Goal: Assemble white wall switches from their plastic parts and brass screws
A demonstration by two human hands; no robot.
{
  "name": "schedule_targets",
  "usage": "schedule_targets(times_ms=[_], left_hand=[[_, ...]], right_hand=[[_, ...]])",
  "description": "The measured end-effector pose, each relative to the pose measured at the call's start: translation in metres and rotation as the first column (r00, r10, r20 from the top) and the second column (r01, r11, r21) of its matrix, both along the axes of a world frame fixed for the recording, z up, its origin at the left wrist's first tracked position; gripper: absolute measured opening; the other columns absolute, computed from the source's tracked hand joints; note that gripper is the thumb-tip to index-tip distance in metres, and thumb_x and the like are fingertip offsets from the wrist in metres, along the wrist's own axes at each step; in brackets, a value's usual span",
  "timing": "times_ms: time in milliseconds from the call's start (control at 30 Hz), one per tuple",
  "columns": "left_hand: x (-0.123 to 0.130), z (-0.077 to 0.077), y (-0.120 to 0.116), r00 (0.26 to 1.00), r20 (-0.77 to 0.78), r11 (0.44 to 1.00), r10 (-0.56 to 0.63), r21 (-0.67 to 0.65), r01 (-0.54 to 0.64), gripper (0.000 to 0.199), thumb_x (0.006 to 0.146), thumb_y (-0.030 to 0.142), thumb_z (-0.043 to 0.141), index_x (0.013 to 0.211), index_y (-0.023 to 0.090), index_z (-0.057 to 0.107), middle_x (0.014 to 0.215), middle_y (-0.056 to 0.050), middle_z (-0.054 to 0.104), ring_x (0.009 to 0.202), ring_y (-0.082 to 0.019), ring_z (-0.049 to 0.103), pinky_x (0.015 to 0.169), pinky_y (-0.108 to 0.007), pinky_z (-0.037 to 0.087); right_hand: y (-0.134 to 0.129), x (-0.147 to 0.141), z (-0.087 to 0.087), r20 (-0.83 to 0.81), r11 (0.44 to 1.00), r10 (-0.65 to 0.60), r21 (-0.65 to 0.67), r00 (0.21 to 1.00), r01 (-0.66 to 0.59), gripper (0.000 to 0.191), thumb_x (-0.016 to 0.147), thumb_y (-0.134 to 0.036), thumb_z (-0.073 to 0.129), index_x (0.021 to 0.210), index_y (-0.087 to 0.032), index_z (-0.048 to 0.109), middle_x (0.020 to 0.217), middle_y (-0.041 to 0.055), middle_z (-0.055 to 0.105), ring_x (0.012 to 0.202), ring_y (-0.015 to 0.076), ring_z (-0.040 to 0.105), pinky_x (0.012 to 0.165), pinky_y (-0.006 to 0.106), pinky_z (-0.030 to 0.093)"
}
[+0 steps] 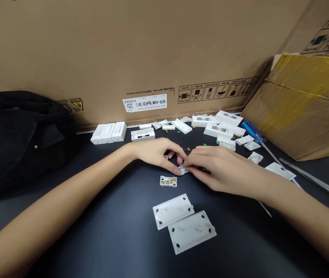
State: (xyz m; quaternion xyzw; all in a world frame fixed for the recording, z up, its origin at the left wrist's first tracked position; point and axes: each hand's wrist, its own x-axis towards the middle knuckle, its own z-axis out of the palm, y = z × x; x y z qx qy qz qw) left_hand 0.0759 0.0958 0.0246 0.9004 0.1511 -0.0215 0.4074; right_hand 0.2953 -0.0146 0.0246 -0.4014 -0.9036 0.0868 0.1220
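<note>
White housing (pixel 183 170): 1 pc at the hands, mid-table, just right of center. Small, slotted plastic, lying low at the fingertips; most of it covered, so inside not readable.

Counts: 1 matching open base (pixel 168 182), just near and left of it, flat, brass contacts showing inside. 2 flat white plates (pixel 192 231) on the near side, tilted to the same angle, edges meeting, dark round holes. 3 closed white boxes (pixel 108 133) side by side, far left. 1 open white case (pixel 143 134) right of those. White parts pile (pixel 218 130) far right, overlapping, exact count not readable. 1 blue-handled screwdriver (pixel 253 131) on the right, shaft toward the near side. 2 cardboard boxes: big one (pixel 141 54) across the far side, smaller one (pixel 300 108) right. Black bag (pixel 22 135) left.

Left hand (pixel 181 165): thumb at housing's left end, fingers curled over the far side; can't tell if clamped. Right hand (pixel 186 166): thumb and index together, pinching housing's right end, tips partly hidden. Hands nearly meet over the part.
</note>
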Motion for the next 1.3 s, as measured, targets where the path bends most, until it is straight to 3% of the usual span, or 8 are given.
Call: schedule_targets(times_ms=[267,600,833,1100,1300], left_hand=[[0.002,0.0,-0.002,1.0,0.003,1.0,0.025,-0.011,-0.025,0.036,0.081,0.043,0.082,0.11,0.023,0.074,0.096,0.003,0.069,0.078,-0.011,0.051,0.07,-0.023,0.038],[0.006,0.006,-0.008,1.0,-0.013,1.0,-0.007,0.02,0.008,0.035,0.083,0.04,0.078,0.11,0.019,0.07,0.107,-0.002,0.067,0.089,-0.016,0.054,0.076,-0.027,0.042],[0.005,-0.006,-0.005,0.991,0.043,0.99,0.129,0.053,-0.132,0.046,0.071,0.055,0.086,0.092,0.02,0.065,0.082,0.004,0.056,0.07,-0.012,0.045,0.062,-0.026,0.032],[0.001,-0.015,-0.009,0.976,0.14,0.98,0.168,0.082,-0.18,0.051,0.067,0.056,0.088,0.084,0.02,0.057,0.08,0.004,0.054,0.069,-0.012,0.047,0.061,-0.026,0.032],[-0.001,-0.018,-0.007,0.976,0.148,0.979,0.162,0.097,-0.177,0.05,0.068,0.059,0.087,0.086,0.019,0.063,0.08,0.003,0.055,0.069,-0.012,0.048,0.063,-0.026,0.034]], right_hand=[[-0.004,-0.004,0.0,0.064,0.999,-0.047,0.026,0.997,0.045,0.019,0.097,-0.017,0.05,0.1,-0.021,0.069,0.093,0.0044,0.068,0.081,0.0204,0.066,0.07,0.033,0.044],[-0.005,-0.007,0.0,0.081,0.992,-0.053,0.118,0.995,0.043,0.023,0.096,-0.016,0.05,0.1,-0.017,0.072,0.1,0.0072,0.07,0.088,0.0229,0.067,0.071,0.035,0.045],[-0.003,-0.013,0.002,0.058,0.982,-0.092,0.168,0.994,0.081,0.018,0.092,-0.014,0.054,0.093,-0.018,0.071,0.099,0.0058,0.071,0.085,0.0209,0.066,0.068,0.033,0.042],[-0.001,-0.025,0.009,0.085,0.982,-0.152,0.125,0.985,0.141,0.019,0.091,-0.011,0.05,0.087,-0.018,0.068,0.094,0.0055,0.072,0.079,0.0193,0.064,0.066,0.032,0.039],[0.004,-0.021,0.005,0.009,0.989,-0.144,0.021,0.989,0.144,0.017,0.09,-0.011,0.052,0.081,-0.019,0.065,0.09,0.0041,0.071,0.078,0.0179,0.063,0.07,0.03,0.043]])
